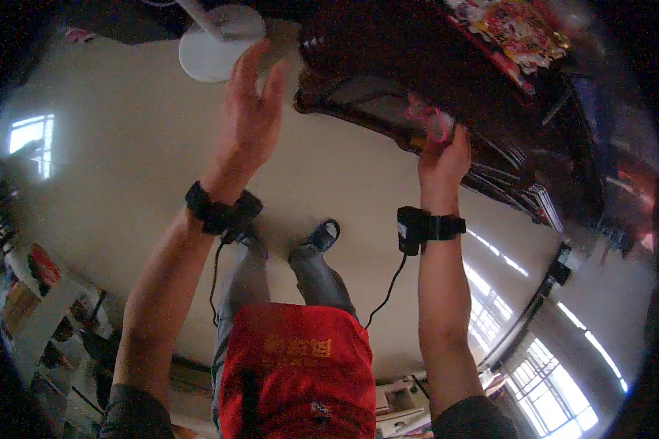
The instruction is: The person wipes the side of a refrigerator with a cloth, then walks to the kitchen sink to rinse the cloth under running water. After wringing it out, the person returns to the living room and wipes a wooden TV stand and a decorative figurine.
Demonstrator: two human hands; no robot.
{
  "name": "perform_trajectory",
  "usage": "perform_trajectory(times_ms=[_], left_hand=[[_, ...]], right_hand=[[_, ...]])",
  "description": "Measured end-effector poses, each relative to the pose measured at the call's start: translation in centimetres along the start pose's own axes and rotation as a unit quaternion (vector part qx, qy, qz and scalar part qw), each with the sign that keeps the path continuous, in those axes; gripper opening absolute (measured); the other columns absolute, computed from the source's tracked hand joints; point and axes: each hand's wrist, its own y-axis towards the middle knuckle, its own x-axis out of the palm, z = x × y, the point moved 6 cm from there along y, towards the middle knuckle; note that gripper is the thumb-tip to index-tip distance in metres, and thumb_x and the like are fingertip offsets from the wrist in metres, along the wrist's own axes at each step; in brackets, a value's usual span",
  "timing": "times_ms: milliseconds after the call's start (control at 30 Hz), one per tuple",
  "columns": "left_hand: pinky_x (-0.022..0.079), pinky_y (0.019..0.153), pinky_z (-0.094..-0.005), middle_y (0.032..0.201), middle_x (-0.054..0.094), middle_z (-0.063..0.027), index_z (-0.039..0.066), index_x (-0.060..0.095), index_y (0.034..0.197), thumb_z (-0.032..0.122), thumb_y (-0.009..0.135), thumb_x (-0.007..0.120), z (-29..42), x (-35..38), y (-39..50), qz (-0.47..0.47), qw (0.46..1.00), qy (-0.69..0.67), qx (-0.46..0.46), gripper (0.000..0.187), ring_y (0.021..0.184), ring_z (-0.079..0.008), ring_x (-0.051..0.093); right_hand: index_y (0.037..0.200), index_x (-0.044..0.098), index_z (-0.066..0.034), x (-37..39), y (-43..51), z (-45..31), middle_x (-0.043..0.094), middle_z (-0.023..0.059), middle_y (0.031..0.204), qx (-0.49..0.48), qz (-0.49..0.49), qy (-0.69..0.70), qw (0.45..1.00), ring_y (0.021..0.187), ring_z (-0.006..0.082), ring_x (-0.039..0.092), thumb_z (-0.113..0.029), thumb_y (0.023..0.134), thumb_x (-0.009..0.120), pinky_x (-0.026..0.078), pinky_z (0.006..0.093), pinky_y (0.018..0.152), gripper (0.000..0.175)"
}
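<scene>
My left hand (250, 118) is raised over the pale floor, its fingers apart and with nothing seen in it. Beyond its fingertips is the round white base (197, 57) of a stand. My right hand (445, 153) is at the edge of dark wooden furniture (357, 110), its fingers closed on a small pink and white item (436, 123) that is too blurred to name. Each wrist bears a black strapped device with a cable. A red apron (302, 356) with yellow writing covers my lap.
A colourful printed package (521, 33) lies on the dark furniture at upper right. Thin pale rods or slats (549, 208) stick out at its right side. Shelves with mixed items (49, 324) stand at lower left. A barred window (552, 389) is at lower right.
</scene>
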Motion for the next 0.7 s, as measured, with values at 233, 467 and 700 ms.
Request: perform_trajectory(times_ms=[233,467,700], left_hand=[[0.034,0.113,-0.0467,0.146,0.047,-0.0241,-0.002,0.042,0.145,0.043,0.103,0.049,4.9,5.8,4.6,0.011,0.968,0.172,0.181,0.062,0.137,-0.0425,0.041],[0.029,0.117,-0.0464,0.151,0.04,-0.0232,0.002,0.037,0.149,0.051,0.105,0.037,3.5,5.3,6.4,-0.036,0.97,0.205,0.123,0.066,0.142,-0.0418,0.034],[0.029,0.116,-0.0474,0.153,0.037,-0.0233,-0.001,0.038,0.148,0.049,0.105,0.039,4.2,5.4,6.6,-0.036,0.984,0.13,0.117,0.066,0.141,-0.0403,0.035]], right_hand=[[0.122,0.058,0.0005,8.4,-3.5,4.9,0.064,0.0104,0.113,-0.027,-0.037,-0.22,0.974,0.103,0.0287,0.061,-0.025,0.102,0.051,0.047,0.0397,0.098,0.034],[0.117,0.057,0.0,4.5,-0.5,4.8,0.06,0.0074,0.103,0.012,-0.026,-0.004,1.0,0.094,0.0211,0.056,-0.025,0.097,0.065,0.049,0.0363,0.087,0.033],[0.131,0.048,-0.0069,-8.1,2.6,-4.4,0.058,0.0116,0.115,-0.12,0.183,0.154,0.963,0.109,0.0259,0.059,-0.016,0.099,0.059,0.054,0.0421,0.09,0.035]])
